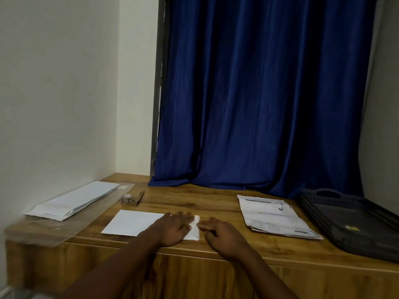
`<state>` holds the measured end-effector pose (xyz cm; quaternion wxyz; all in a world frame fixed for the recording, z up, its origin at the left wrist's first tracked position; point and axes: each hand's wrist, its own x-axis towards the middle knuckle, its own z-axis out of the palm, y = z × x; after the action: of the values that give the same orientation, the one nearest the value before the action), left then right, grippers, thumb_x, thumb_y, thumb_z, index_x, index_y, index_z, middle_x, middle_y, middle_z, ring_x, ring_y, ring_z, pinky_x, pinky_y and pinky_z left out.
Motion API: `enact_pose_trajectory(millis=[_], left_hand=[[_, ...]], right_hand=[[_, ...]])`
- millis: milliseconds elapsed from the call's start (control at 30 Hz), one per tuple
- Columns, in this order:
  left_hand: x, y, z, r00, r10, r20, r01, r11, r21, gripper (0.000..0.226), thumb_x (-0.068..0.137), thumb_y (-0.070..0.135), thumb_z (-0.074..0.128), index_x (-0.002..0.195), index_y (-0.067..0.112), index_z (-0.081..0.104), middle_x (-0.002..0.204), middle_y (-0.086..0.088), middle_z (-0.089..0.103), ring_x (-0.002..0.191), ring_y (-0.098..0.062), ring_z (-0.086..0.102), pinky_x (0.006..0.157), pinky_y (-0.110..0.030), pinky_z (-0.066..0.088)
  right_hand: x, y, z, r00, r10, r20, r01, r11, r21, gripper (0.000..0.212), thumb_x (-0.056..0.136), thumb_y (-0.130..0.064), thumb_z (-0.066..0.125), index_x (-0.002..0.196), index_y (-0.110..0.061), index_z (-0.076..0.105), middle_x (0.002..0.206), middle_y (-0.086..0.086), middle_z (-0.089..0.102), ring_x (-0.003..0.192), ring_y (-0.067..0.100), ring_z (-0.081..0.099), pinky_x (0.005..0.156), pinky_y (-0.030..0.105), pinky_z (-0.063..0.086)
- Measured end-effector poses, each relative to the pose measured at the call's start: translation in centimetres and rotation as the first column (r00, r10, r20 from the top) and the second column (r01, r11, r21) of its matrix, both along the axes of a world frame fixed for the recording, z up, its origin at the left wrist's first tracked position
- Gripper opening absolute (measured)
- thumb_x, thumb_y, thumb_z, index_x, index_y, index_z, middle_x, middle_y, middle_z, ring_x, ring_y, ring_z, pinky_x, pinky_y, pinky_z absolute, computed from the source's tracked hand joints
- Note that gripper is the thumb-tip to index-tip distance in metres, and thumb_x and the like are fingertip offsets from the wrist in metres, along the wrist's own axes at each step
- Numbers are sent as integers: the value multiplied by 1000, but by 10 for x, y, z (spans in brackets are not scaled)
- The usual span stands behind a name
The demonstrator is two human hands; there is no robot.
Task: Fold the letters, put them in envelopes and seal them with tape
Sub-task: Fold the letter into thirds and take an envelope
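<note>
White paper dominates the middle of the wooden counter point(216, 203): an envelope point(133, 222) lies flat near the front edge, its flap point(197, 227) at the right end. My left hand point(174, 228) rests palm-down on that right end, fingers point(185, 216) straight and spread, gripping nothing; I read it as pinning the envelope so it cannot slide while the flap is worked. My right hand point(218, 234) sits just beside the flap, fingers point(205, 225) loosely curled with the tips touching or nearly touching the flap's edge; I cannot tell whether they pinch it or only press it down. I judge the step in hand to be closing the flap, with tape to follow.

Off to the left, a stack of envelopes point(73, 201) lies on a clear plastic sleeve point(49, 229), within reach of the left hand. Between that stack and the working envelope sits a small roll of tape point(129, 199) with a pen point(140, 196) just beside it. To the right, a pile of printed letters point(274, 216) waits near a dark plastic tray point(356, 221), which I take to be the place for finished pieces. Lines of print and a dark word at the pile's near corner are visible, but too small and blurred for me to read. A blue curtain point(259, 93) hangs behind.
</note>
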<state>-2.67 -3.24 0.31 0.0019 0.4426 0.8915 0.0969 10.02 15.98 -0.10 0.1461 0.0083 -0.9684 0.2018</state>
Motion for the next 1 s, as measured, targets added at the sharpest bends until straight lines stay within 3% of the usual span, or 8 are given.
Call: enact_pose_trajectory(millis=[100, 200, 333, 500, 667, 733, 867, 1000], left_hand=[[-1, 0, -3, 999, 35, 12, -35, 999, 10, 56, 110, 49, 27, 163, 36, 17, 171, 5, 18, 158, -16, 12, 128, -41, 9], [-1, -1, -3, 997, 57, 54, -59, 997, 42, 57, 108, 57, 27, 161, 51, 6, 171, -2, 19, 158, -29, 15, 128, -48, 14], [0, -2, -3, 999, -26, 22, 25, 998, 49, 48, 110, 48, 27, 158, 49, 25, 170, 9, 20, 158, -17, 13, 127, -43, 8], [2, -1, 0, 1000, -25, 14, 25, 999, 32, 49, 111, 47, 28, 159, 42, 31, 170, 7, 21, 157, -15, 14, 127, -43, 8], [19, -14, 4, 996, -3, -93, 41, 912, 407, 44, 104, 54, 47, 143, 35, 58, 154, 11, 50, 144, -8, 40, 120, -33, 30], [24, -29, 5, 995, 12, -102, 38, 878, 477, 47, 98, 64, 51, 137, 39, 62, 145, 19, 56, 136, -4, 47, 113, -29, 36], [20, -77, 3, 997, 39, -69, -26, 984, 178, 85, 77, 95, 44, 149, 50, 42, 157, 24, 39, 144, -2, 32, 119, -33, 25], [9, -139, -1, 989, 81, -122, -82, 997, -2, 101, 67, 102, 43, 154, 55, 25, 162, 27, 21, 151, -4, 18, 124, -37, 15]], right_hand=[[1, -2, -1, 998, 40, 48, -43, 996, 76, 49, 100, -46, 40, 148, -41, 48, 158, -17, 42, 151, 5, 27, 114, 30, 28], [2, -5, 0, 995, 67, 78, -78, 987, 142, 55, 100, -54, 34, 152, -40, 43, 161, -18, 36, 151, 5, 26, 114, 32, 28], [5, -8, -1, 992, 80, 101, -102, 965, 240, 67, 96, -65, 27, 157, -37, 34, 164, -10, 33, 144, 12, 38, 110, 35, 33], [10, -11, -6, 982, 69, 177, -124, 938, 322, 101, 82, -94, 20, 163, -34, 12, 170, -10, 17, 155, 11, 16, 125, 44, 15], [16, -11, -12, 993, 66, 99, -98, 929, 357, 101, 81, -94, 23, 162, -34, 16, 169, -11, 18, 155, 11, 18, 124, 44, 17], [21, -9, -16, 995, 65, 76, -88, 931, 354, 97, 82, -93, 23, 160, -37, 20, 168, -15, 21, 154, 9, 20, 123, 40, 18], [35, -5, -24, 997, 39, -64, -19, 957, 290, 87, 81, -93, 30, 152, -44, 38, 159, -24, 37, 146, 0, 32, 117, 29, 26], [45, -9, -27, 979, 11, -202, 39, 969, 244, 76, 79, -91, 38, 133, -42, 58, 138, -26, 55, 124, -5, 50, 100, 17, 43]])
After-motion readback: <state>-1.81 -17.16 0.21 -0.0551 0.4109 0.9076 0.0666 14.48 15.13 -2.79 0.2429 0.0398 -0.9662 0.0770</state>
